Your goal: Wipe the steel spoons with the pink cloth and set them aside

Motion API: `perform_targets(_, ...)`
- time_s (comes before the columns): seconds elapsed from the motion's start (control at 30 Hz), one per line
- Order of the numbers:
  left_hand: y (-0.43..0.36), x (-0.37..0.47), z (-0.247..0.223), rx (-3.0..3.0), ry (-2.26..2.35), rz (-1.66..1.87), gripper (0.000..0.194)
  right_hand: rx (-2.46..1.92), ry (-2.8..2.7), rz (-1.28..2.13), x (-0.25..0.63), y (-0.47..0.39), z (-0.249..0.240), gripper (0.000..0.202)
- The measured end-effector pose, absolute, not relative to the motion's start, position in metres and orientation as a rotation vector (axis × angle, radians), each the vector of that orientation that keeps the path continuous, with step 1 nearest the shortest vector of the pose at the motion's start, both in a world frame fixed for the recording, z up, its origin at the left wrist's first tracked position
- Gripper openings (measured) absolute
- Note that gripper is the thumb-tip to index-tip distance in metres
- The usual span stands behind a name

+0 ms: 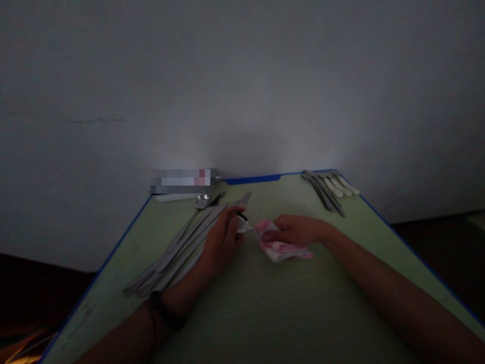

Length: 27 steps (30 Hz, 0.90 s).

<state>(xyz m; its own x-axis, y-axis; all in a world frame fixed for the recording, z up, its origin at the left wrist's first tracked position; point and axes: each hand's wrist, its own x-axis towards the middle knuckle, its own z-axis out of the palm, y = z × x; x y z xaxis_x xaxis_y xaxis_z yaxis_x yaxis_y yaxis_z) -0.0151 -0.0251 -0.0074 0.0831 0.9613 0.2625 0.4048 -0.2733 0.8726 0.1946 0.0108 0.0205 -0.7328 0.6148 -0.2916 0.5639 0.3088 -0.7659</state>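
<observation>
My left hand (pixel 223 235) is closed around a shiny metal spoon (pixel 242 224), its rounded end showing by the fingertips. The spoon's narrow part runs right, toward a folded pink and white cloth (pixel 282 250). My right hand (pixel 297 230) grips this cloth, thumb on top, and the cloth meets the end of the narrow part. Under and beside my left hand lie several long flat metal utensils (pixel 170 260), slanting across the table. My left forearm and hand hide part of them.
A green table (pixel 242 313) with a blue edge stands against a grey wall. At its back right lie several dark metal utensils (pixel 322 192) and several white-handled ones (pixel 333 187). A pixelated object (pixel 182 182) sits back left, near a shiny utensil head (pixel 203 201).
</observation>
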Motion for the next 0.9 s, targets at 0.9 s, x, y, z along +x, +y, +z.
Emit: perform_targets(0.9, -0.025, -0.009, -0.008, 1.276, 1.056, 1.572, 0.02, -0.852, -2.082, 1.629, 0.216, 0.015, 0.045, 0.043)
